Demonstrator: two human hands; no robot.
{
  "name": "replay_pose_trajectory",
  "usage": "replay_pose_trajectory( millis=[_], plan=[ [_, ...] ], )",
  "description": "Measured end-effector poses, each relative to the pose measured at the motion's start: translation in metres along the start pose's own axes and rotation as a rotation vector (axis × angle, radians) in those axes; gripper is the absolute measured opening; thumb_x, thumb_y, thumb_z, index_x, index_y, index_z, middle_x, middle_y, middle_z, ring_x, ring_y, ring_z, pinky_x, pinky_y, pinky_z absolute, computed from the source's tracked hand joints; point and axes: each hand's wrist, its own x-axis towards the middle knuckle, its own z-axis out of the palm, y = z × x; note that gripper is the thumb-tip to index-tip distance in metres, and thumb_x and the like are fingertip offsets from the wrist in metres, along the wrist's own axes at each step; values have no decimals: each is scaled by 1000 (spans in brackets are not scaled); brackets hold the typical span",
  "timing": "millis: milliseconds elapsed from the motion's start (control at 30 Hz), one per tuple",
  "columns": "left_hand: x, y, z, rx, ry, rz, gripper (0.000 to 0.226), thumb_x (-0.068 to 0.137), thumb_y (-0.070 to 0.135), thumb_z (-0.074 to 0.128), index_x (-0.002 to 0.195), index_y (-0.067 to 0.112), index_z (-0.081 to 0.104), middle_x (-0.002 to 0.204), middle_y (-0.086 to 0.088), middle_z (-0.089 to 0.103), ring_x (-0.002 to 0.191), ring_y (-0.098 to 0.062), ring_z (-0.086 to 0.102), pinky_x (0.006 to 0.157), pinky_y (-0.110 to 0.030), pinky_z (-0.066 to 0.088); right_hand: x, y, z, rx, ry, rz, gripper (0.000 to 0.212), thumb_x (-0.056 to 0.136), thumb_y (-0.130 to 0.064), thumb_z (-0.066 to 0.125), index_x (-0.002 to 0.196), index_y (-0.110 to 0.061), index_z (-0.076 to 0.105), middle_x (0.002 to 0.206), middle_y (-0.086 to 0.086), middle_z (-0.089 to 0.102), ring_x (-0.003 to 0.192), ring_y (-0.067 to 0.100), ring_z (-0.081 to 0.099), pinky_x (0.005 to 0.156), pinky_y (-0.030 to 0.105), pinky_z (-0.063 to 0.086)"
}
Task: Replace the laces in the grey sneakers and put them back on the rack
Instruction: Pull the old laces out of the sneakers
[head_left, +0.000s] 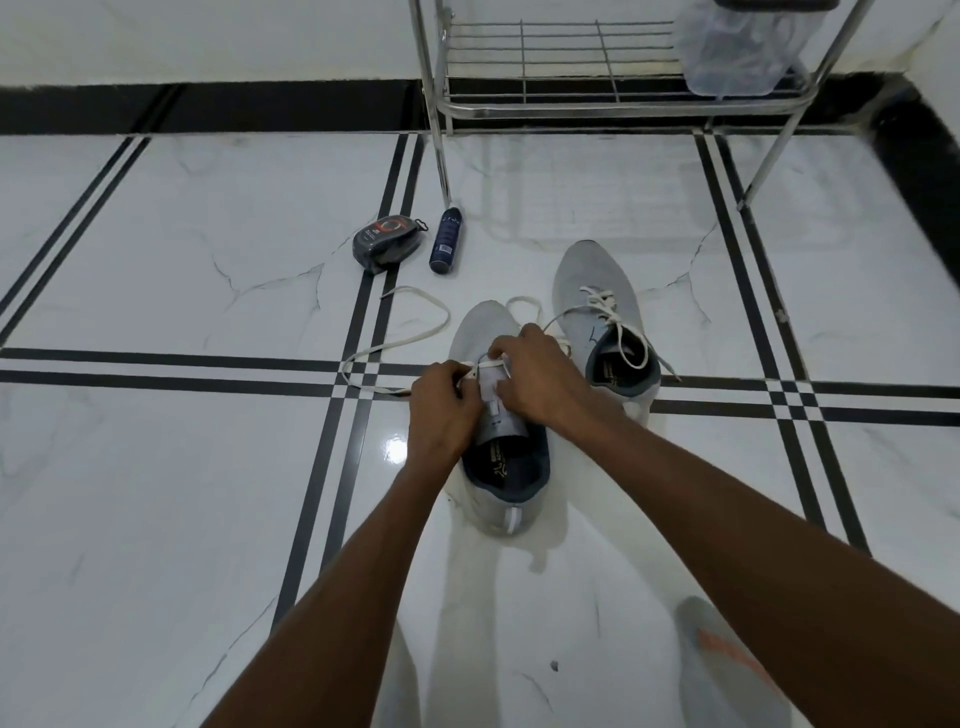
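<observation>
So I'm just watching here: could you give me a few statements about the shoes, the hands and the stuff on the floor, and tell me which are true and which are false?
1. Both hands work at the near sneaker. True: the left hand and right hand pinch its white lace.
2. The far sneaker has no lace. False: a white lace is threaded in it.
3. Both sneakers sit on the rack. False: they stand on the tiled floor.
4. A dark spray can lies on the floor beside a dark polish case. True.
</observation>
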Motion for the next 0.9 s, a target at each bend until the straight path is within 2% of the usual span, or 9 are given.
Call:
replay_pose_trajectory(
  millis=[133, 233, 400, 467, 533, 567, 667, 733, 900],
  plan=[
    [-2, -3, 0, -65, -1, -11, 20, 97, 9, 54, 106, 4, 71, 102, -7, 70, 91, -16, 60, 79, -26, 42, 7, 3, 5, -73, 57, -19, 41, 87, -8, 62, 127, -18, 66, 124, 13, 47, 115, 34, 51, 95, 44, 48],
    [-3, -8, 1, -93, -11, -8, 24, 98, 10, 55, 116, 5, 69, 111, -5, 68, 98, -16, 60, 84, -23, 43, 9, -7, 5, -259, 144, -121, 21, 90, -13, 61, 110, -10, 69, 118, 13, 51, 111, 33, 52, 82, 38, 44],
    [-9, -12, 4, -77, 22, 29, 20, 97, 7, 56, 111, 5, 70, 109, -4, 70, 98, -16, 61, 82, -13, 42, 24, -7, 7, -334, -80, -119, 30, 94, -26, 53, 110, -3, 64, 126, 18, 52, 118, 35, 44, 92, 42, 43],
    [-9, -9, 0, -64, 38, 54, 20, 95, 3, 55, 107, 4, 71, 102, -2, 68, 93, -13, 58, 77, -6, 38, 26, 2, -2, -142, 91, 37, 34, 97, -28, 48, 112, 2, 59, 129, 21, 45, 113, 35, 47, 90, 38, 43],
    [-6, -6, -2, -61, 35, 58, 23, 94, 3, 54, 108, 5, 72, 103, -4, 70, 94, -15, 59, 82, -15, 42, 21, 12, -11, 75, 432, 196, 26, 97, -15, 51, 115, 2, 51, 128, 21, 40, 107, 33, 50, 84, 33, 40],
    [-5, -5, -2, -57, 26, 41, 23, 94, 5, 53, 107, 5, 72, 103, -6, 70, 94, -17, 61, 83, -22, 45, 16, 14, -13, 134, 495, 192, 27, 94, -10, 54, 118, 1, 48, 127, 20, 40, 105, 32, 51, 83, 31, 39],
    [-5, -6, -3, -50, 28, -12, 20, 94, 7, 53, 101, 4, 71, 98, -9, 70, 91, -21, 63, 82, -34, 51, 14, 12, -11, 186, 212, -25, 41, 91, -15, 61, 131, -8, 56, 125, 17, 51, 109, 30, 55, 93, 36, 47],
    [-6, -6, -3, -51, 31, -16, 20, 94, 8, 54, 101, 3, 72, 98, -11, 71, 92, -22, 63, 83, -35, 51, 16, 4, -3, 55, 34, -96, 39, 90, -25, 64, 127, -16, 67, 122, 15, 57, 114, 31, 56, 96, 41, 50],
    [-8, -1, -2, -35, 24, -1, 18, 96, 9, 56, 101, 2, 71, 99, -11, 71, 90, -19, 61, 79, -31, 46, 16, -13, 3, -372, 131, -238, 17, 89, -27, 66, 99, -15, 73, 105, 8, 60, 102, 29, 58, 73, 33, 35]
  ],
)
